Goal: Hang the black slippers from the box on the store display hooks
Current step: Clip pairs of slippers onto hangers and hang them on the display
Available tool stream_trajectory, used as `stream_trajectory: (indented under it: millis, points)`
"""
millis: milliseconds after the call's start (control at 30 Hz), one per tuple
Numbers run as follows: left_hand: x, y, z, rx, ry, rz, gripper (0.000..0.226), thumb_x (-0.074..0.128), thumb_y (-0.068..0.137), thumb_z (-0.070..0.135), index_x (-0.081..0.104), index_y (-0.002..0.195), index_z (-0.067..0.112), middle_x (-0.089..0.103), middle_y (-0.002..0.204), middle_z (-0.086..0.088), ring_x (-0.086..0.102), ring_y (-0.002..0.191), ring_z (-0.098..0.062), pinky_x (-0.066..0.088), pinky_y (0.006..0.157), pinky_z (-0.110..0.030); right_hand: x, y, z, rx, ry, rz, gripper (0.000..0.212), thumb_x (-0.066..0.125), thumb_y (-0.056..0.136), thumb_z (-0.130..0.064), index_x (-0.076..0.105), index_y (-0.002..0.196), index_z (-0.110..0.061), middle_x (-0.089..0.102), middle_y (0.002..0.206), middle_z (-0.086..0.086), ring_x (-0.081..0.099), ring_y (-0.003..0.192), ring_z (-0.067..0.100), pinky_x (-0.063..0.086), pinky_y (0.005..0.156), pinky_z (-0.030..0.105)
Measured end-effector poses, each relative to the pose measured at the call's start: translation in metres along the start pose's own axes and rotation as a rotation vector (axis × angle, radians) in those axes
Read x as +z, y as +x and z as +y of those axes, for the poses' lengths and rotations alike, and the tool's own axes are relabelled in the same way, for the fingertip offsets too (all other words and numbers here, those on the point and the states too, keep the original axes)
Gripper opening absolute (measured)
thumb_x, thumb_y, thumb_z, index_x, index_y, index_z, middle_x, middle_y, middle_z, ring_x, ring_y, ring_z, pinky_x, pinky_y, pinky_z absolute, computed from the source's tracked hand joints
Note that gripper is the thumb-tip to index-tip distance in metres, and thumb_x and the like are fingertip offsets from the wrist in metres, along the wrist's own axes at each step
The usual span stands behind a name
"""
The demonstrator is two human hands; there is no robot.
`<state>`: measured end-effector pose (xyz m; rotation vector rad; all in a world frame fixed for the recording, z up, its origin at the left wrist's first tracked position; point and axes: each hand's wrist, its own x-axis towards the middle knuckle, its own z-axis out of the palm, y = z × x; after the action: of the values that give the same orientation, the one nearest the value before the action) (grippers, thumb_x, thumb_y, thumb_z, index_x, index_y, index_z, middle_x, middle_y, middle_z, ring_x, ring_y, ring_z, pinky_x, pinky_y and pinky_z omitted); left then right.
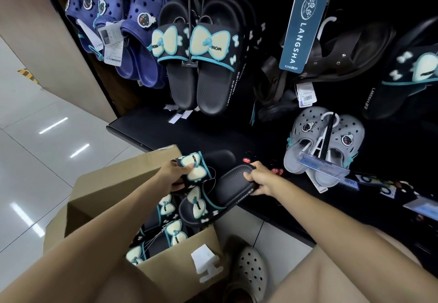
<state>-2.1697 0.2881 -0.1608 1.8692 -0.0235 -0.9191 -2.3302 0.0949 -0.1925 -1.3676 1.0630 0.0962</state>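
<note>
Head view, store aisle, looking down at an open brown cardboard box (166,272) on the pale tiled floor (35,160) in front of a black display wall.

Left hand (176,174): closed on the strap of one black slipper with a cream bow and teal trim (194,167), thumb lying across the bow, held above the box's far edge.

Right hand (258,179): closed on the heel end of a second black bow slipper (220,193); thumb on the ribbed insole, fingers under the sole edge. Its toe end dips into the box, its heel points up toward the wall.

Box contents: further black bow slippers (170,231), lying loosely, with thin tag strings among them.

Display wall, upper centre: hung pair of matching black bow slippers (196,61), toes down, with more pairs behind it. To its left, navy perforated clogs (123,25) with paper tags. Upper right, a teal "LANGSHA" hang tag (303,28) over dark brown sandals (331,56). Lower right, a grey pair of perforated clogs (324,146) behind a clear price holder.

Bottom edge: a cream perforated clog (248,276) worn on the person's foot, just beside the box.
</note>
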Motion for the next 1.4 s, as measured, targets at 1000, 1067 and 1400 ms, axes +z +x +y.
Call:
stream_trajectory:
  millis: [1000,1067,1400]
  points:
    - [0.027,0.008,-0.038,0.138,0.035,-0.094,0.03,0.062,0.096,0.019,0.047,0.122,0.021,0.067,0.111,-0.002,0.066,0.092,-0.015,0.055,0.072,-0.03,-0.015,0.025,0.008,-0.076,-0.859,-0.007,0.044,0.062,0.096,-0.023,0.046,0.134,-0.008,0.05,0.136,0.015,0.071,0.096,0.032,0.061,0.082,0.04]
    - [0.029,0.01,-0.038,0.193,0.031,-0.015,0.026,0.066,0.093,0.021,0.051,0.113,0.018,0.068,0.111,-0.007,0.068,0.091,-0.018,0.058,0.076,-0.034,-0.016,0.025,0.008,-0.066,-0.837,-0.072,0.046,0.062,0.096,-0.022,0.044,0.137,-0.008,0.045,0.141,0.015,0.071,0.1,0.032,0.061,0.083,0.041]
    - [0.017,0.005,0.004,0.436,0.052,0.112,0.025,0.078,0.082,0.027,0.063,0.101,0.02,0.075,0.092,0.001,0.073,0.084,-0.02,0.059,0.083,-0.046,-0.015,0.029,0.012,-0.095,-0.73,-0.277,0.03,0.058,0.1,-0.017,0.051,0.127,-0.009,0.057,0.115,0.017,0.07,0.101,0.038,0.06,0.083,0.04]
